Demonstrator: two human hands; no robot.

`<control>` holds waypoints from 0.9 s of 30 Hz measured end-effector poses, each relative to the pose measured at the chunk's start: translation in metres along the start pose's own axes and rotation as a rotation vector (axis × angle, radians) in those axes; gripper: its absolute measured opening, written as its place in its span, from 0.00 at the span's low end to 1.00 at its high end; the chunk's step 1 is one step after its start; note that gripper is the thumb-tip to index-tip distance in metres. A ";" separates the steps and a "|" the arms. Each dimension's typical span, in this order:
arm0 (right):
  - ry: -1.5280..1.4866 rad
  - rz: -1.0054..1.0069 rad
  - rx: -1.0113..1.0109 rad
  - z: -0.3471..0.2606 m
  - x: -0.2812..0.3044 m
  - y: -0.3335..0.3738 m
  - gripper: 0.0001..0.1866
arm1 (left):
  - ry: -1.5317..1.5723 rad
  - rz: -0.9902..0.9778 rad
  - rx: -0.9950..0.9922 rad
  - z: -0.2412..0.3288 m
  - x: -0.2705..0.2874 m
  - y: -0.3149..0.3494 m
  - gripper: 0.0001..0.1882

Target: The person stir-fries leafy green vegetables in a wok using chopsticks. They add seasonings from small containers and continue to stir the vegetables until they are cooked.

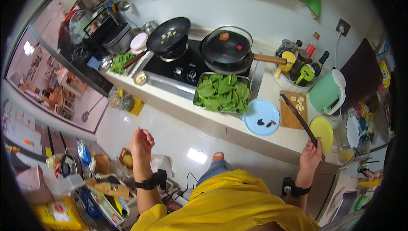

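Note:
My right hand [311, 156] grips the lower end of a long, dark spatula-like utensil [302, 122]. Its far end reaches over a wooden cutting board [289, 119] with peeled garlic cloves [300, 103]. Beside that hand sits a yellow plate [321, 133]. My left hand [142, 144] hovers over the floor in front of the counter, fingers loosely curled and holding nothing. A light blue plate [255, 120] carries a few small dark and reddish pieces. Behind it stands a metal tray [199, 107] heaped with green leaves [223, 93]. Garlic pieces lie in the open wok [160, 39].
On the black stove [170, 70], a glass-lidded pan [221, 52] points its wooden handle right. Bottles crowd a round holder [293, 84] near a mint-green kettle [329, 90]. More greens [122, 62] and a small bowl [140, 78] sit left. Packages [59, 214] fill the lower left.

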State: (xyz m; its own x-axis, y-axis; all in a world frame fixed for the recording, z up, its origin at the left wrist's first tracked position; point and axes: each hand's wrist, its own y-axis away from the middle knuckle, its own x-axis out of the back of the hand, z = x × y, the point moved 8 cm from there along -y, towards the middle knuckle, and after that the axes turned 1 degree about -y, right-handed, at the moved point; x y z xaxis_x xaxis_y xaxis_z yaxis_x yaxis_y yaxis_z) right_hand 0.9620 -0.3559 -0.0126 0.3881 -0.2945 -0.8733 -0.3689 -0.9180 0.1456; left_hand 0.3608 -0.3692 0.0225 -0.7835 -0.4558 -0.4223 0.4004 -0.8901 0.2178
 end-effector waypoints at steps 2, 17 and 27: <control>0.000 -0.009 -0.056 -0.003 0.003 0.001 0.11 | -0.016 0.122 0.054 -0.027 0.019 0.049 0.18; -0.005 -0.077 -0.042 -0.006 0.000 0.039 0.11 | 0.005 0.280 -0.069 -0.022 0.071 0.110 0.13; -0.020 -0.167 0.134 0.074 -0.070 0.070 0.11 | 0.228 0.321 -0.200 0.065 0.162 -0.044 0.15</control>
State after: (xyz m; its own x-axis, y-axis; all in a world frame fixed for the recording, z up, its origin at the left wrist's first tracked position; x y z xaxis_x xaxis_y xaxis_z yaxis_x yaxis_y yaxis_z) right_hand 0.8460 -0.3796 0.0245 0.4368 -0.1349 -0.8894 -0.4107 -0.9095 -0.0637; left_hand 0.1855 -0.4033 0.0020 -0.4889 -0.6780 -0.5489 0.7080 -0.6760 0.2045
